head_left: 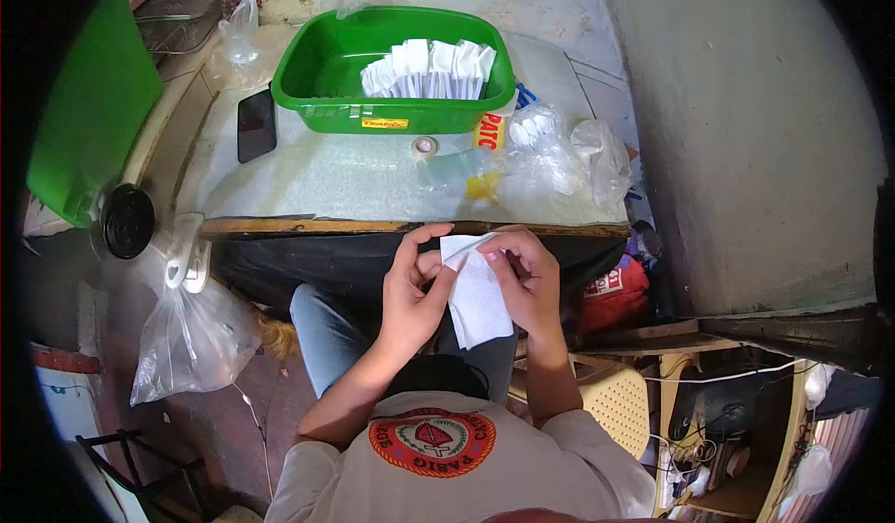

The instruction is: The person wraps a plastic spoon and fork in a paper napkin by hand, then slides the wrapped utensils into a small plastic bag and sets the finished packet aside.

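In front of my lap, just below the table's front edge, I hold a folded white paper napkin (pixel 480 307) in both hands. My left hand (pixel 414 295) grips its left side near the top, thumb against the paper and index finger raised. At the upper right corner, my right hand (pixel 530 282) pinches it between thumb and fingers. A fold or slim edge shows near my right thumb; whether anything lies inside cannot be made out. Beyond the hands, a green plastic basin (pixel 308 103) holds several white napkin-wrapped bundles (pixel 429 68) standing side by side.
On the table (pixel 308 183) lie a black phone (pixel 256 127), a tape roll (pixel 425 146) and clear plastic bags (pixel 550 164). A plastic bag (pixel 196 337) hangs at the left. A grey wall (pixel 746 141) bounds the right side. A beige perforated chair (pixel 615 406) is beneath me.
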